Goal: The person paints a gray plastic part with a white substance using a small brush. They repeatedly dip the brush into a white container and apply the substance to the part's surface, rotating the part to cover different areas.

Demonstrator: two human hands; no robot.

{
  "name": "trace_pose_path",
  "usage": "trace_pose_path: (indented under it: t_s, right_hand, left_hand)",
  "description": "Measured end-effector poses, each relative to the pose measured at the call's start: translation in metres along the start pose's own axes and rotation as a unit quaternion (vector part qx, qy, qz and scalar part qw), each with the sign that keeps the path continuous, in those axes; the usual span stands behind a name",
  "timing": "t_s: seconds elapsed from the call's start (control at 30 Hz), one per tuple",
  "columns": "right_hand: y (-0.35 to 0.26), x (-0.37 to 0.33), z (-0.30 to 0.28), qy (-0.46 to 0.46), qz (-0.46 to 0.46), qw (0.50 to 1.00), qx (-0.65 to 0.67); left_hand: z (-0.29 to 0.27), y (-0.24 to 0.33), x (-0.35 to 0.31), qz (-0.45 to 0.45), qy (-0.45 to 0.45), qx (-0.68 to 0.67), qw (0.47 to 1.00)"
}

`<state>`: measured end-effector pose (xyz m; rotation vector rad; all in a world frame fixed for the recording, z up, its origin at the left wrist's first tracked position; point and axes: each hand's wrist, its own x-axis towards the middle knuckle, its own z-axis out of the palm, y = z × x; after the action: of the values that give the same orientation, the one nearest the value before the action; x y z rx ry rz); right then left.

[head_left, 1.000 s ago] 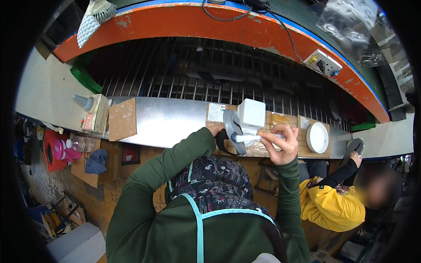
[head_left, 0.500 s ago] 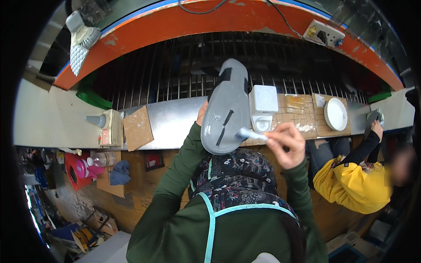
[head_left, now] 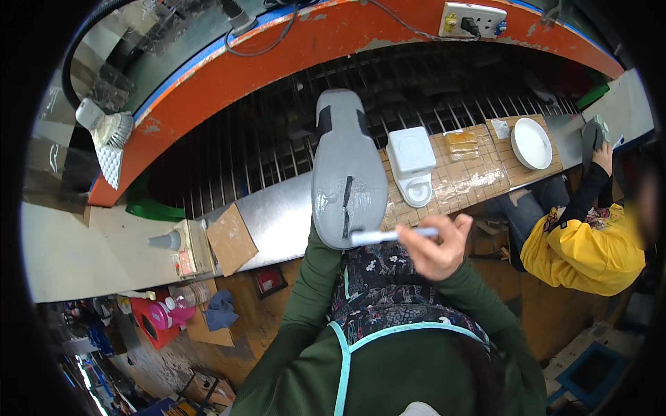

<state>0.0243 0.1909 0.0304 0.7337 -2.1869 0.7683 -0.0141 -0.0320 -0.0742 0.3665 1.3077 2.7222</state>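
Note:
A grey sandal sole [head_left: 347,152] is held up in front of me, its wet-looking face turned toward me. Two black strips lie along its wider near part, and black patches sit at the edges of its narrower far part. My left forearm runs up beneath the near end; the left hand that supports the sole is hidden behind it. My right hand [head_left: 437,248] is closed around the pale handle of a small brush [head_left: 388,236]. The brush's dark tip is by the near right rim of the sole; whether it touches I cannot tell.
Right of the sole stands a white container with a small cup [head_left: 413,163] on a taped cardboard mat [head_left: 479,170]. Past it are a yellowish block [head_left: 460,146] and a white bowl [head_left: 531,143]. Barred rack [head_left: 270,139] lies behind. A co-worker in yellow [head_left: 583,249] sits at right.
The sole has turned more upright and my left fingers have gone out of sight behind it. My right hand has brought the brush toward me and left, to the sole's near end. My view has tilted.

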Motion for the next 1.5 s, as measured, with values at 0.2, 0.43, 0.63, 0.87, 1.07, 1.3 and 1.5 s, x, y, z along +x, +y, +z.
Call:
trace_pose_path:
  t_s: [0.2,0.43,0.63,0.87,1.07,1.3,1.5]
  right_hand:
    - [0.044,0.021,0.014,0.020,0.075,0.992,-0.097]
    - [0.003,-0.012,-0.010,-0.025,0.082,0.996,0.007]
    - [0.023,0.011,0.015,0.021,0.069,0.997,-0.036]
    - [-0.008,-0.009,-0.007,0.022,0.010,1.000,0.006]
    - [0.062,0.026,0.004,0.075,0.125,0.984,-0.100]
    - [0.026,0.029,-0.014,0.089,0.058,0.987,-0.120]
    - [0.061,0.029,-0.031,0.098,0.150,0.970,-0.162]
  left_hand:
    - [0.020,0.002,0.017,-0.189,0.033,-0.270,0.944]
    - [0.020,0.008,0.011,-0.020,-0.029,-0.105,0.994]
    - [0.018,-0.005,0.023,-0.103,-0.107,-0.180,0.972]
    - [0.036,0.011,0.001,-0.118,-0.049,-0.076,0.989]
    - [0.037,0.006,0.016,-0.143,-0.074,-0.078,0.984]
    - [0.032,0.011,0.011,-0.154,-0.092,-0.045,0.983]
    - [0.026,0.014,0.008,-0.160,-0.101,-0.022,0.982]
